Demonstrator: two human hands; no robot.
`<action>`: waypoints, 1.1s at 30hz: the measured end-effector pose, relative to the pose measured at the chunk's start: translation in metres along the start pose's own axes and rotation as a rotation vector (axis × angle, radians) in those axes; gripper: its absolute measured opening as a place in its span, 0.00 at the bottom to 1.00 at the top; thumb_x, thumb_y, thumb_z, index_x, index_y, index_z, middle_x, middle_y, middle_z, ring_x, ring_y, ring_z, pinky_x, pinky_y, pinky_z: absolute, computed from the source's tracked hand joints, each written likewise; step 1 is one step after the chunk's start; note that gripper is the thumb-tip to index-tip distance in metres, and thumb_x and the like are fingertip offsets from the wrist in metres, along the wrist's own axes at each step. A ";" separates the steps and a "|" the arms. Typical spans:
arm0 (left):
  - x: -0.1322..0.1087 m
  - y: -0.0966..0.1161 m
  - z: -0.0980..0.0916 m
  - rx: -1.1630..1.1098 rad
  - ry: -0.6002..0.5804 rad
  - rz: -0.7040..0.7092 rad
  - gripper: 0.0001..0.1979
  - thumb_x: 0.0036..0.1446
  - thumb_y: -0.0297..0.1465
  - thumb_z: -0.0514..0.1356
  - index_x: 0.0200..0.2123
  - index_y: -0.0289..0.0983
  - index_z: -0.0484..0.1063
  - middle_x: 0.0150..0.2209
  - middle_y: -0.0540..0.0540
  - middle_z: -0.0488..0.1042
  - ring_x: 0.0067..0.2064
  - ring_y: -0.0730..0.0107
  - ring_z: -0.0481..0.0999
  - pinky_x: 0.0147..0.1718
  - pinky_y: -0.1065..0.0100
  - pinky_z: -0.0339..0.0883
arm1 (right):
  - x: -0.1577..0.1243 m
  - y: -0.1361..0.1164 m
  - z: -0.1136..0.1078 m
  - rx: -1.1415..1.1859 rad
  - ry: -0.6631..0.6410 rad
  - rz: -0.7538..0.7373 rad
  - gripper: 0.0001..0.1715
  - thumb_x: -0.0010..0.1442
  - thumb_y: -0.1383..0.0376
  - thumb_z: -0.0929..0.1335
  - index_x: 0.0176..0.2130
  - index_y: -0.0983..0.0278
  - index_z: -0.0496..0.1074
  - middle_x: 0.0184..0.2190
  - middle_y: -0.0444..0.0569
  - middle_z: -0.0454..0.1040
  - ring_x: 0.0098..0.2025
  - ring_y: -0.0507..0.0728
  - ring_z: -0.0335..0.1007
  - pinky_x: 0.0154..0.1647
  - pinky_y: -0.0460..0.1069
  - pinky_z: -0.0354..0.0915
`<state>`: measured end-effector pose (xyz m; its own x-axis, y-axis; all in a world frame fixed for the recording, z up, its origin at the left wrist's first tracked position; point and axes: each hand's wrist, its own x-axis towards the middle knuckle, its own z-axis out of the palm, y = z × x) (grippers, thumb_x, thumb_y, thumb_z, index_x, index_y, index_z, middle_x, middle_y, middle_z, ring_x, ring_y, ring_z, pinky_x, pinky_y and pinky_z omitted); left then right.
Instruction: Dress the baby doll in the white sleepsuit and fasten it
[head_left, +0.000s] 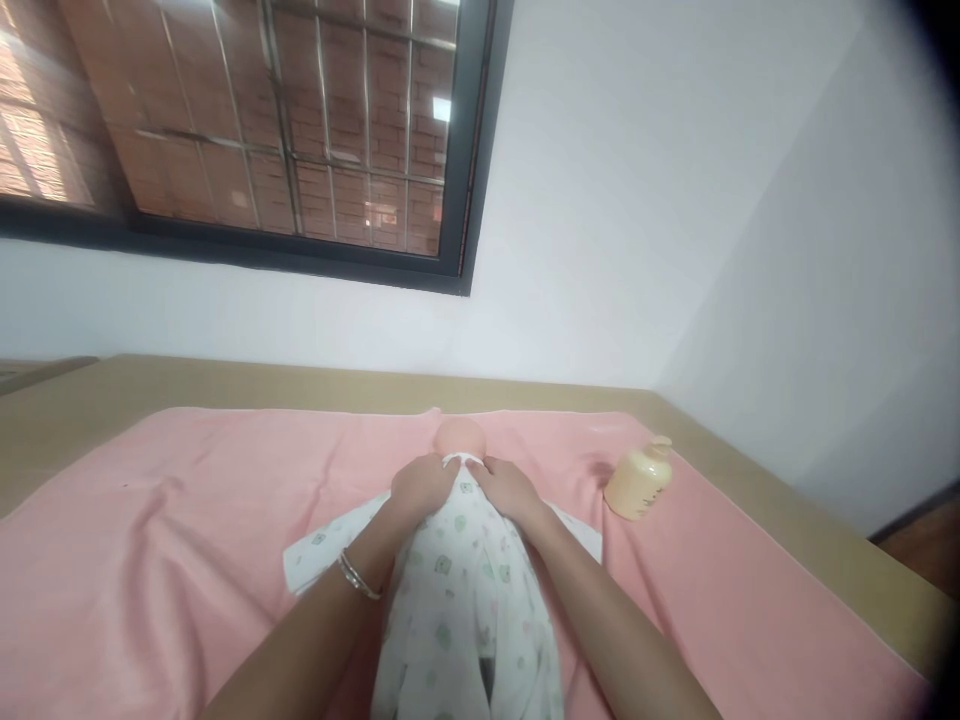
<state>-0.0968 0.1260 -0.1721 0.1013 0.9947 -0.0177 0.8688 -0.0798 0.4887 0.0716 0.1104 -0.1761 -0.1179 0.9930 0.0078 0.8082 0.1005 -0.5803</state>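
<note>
A baby doll lies on a pink blanket [247, 520], its bald head [460, 437] toward the wall. Over its body is a white baby outfit [457, 560] with a small green print, its sleeves spread to both sides and its legs toward me. At the neckline, my left hand [424, 487] is closed on the left side of the collar. My right hand [510, 490] pinches the collar's right side, close to the doll's head. The doll's arms and body are hidden under the cloth.
To the right, a cream-coloured bottle [640, 480] with a cap stands tilted in view on the blanket. A tan surface [300, 385] borders the blanket, with a white wall [585, 250] and a dark-framed, barred window [461, 200] behind.
</note>
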 end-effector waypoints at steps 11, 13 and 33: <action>-0.005 0.000 -0.008 -0.038 -0.036 -0.005 0.31 0.56 0.52 0.43 0.40 0.36 0.74 0.42 0.37 0.76 0.41 0.53 0.75 0.37 0.61 0.65 | -0.015 -0.018 -0.006 -0.232 0.055 -0.035 0.42 0.65 0.46 0.45 0.39 0.69 0.73 0.37 0.60 0.73 0.38 0.61 0.69 0.36 0.51 0.58; -0.004 -0.003 -0.011 -0.065 -0.062 0.027 0.30 0.57 0.52 0.43 0.38 0.35 0.75 0.40 0.38 0.77 0.40 0.55 0.76 0.35 0.63 0.65 | -0.023 -0.028 -0.007 -0.308 0.121 -0.076 0.42 0.66 0.47 0.44 0.38 0.69 0.73 0.36 0.60 0.73 0.37 0.61 0.69 0.38 0.51 0.57; -0.019 0.006 -0.031 0.016 -0.136 0.128 0.27 0.61 0.43 0.40 0.35 0.35 0.75 0.40 0.37 0.76 0.39 0.59 0.75 0.34 0.65 0.65 | -0.041 -0.046 -0.016 -0.221 0.101 -0.158 0.41 0.67 0.51 0.42 0.32 0.64 0.72 0.32 0.55 0.75 0.36 0.58 0.70 0.43 0.50 0.56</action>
<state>-0.1091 0.1086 -0.1418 0.2749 0.9585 -0.0750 0.8522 -0.2068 0.4806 0.0486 0.0663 -0.1365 -0.2034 0.9639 0.1720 0.8919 0.2548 -0.3737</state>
